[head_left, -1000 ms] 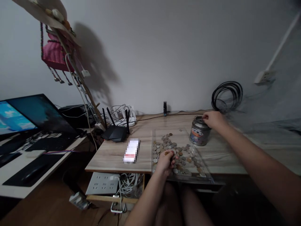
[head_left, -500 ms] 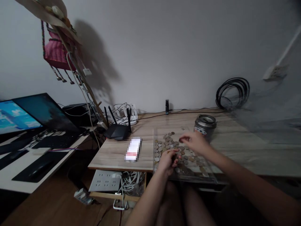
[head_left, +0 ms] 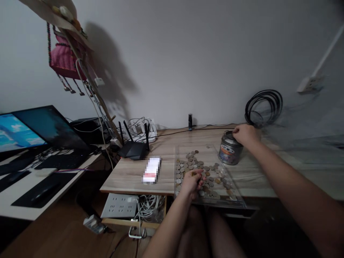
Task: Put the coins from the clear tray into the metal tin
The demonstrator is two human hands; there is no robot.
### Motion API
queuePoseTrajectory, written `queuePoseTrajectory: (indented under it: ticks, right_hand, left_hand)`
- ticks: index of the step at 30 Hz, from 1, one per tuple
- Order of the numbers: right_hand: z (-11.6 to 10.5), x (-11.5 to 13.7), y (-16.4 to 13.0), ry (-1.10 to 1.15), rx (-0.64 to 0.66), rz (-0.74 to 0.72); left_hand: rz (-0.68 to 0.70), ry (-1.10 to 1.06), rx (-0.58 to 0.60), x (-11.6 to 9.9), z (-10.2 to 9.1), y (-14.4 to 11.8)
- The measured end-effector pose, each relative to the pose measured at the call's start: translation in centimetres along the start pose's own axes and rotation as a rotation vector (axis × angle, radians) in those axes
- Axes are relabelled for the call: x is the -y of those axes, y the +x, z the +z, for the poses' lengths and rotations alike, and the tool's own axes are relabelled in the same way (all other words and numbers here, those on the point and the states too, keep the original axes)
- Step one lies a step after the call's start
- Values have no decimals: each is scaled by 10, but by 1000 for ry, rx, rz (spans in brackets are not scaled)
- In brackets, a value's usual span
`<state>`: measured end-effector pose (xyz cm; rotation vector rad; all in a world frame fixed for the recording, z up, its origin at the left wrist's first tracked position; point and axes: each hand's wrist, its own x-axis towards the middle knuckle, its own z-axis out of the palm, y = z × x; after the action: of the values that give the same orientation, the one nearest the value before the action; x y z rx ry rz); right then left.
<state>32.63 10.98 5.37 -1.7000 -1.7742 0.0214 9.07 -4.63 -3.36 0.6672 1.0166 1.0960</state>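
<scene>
Reaching out to the metal tin, the right hand now has its fingertips at the lid, whereas half a second ago it was over the coins and covered part of the tin's label; that label now shows, though its lettering is too blurred to read. The left hand has stayed nearly where it was, above the coins, which lie spread over a clear plastic tray on the wooden desk. Its fingers are partly curled around a few coins, a yellowish one showing near the top, but how many it holds is hidden. The right hand's fingers are bent and drawn close together; I cannot tell whether they are closed on a coin, since the knuckles cover their tips and part of the lid. The tin stands upright just beyond the tray's right side. Some coins are hidden beneath the left hand, and those near the tray's front edge blur together. The smartphone has a pixelated screen, the right forearm runs out at the picture's edge, and the hat is cut off at the top.
</scene>
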Motion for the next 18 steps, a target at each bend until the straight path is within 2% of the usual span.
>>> queuePoseTrajectory:
  ticks: [2,4,5,7,10,15,18]
  right_hand:
    - [1,18,-19,-66,-29,-2]
    - [6,43,-51,-106,18,-94]
    - [11,56,-71,-55,130,-153]
    - [24,78,-108,107,501,-236]
    - [43,90,-143,378,674,-225]
    - [58,80,-147,544,749,-146]
    - [49,73,-133,572,744,-90]
  left_hand:
    - [1,11,-19,0,0,0]
    - [-3,14,-36,-1,0,0]
    - [-4,12,-36,-1,1,0]
    - [-9,-5,-35,-2,2,0]
    - [-25,-40,-37,-2,3,0]
    - [-12,-14,45,-3,3,-3]
    - [-28,14,87,-5,3,-5]
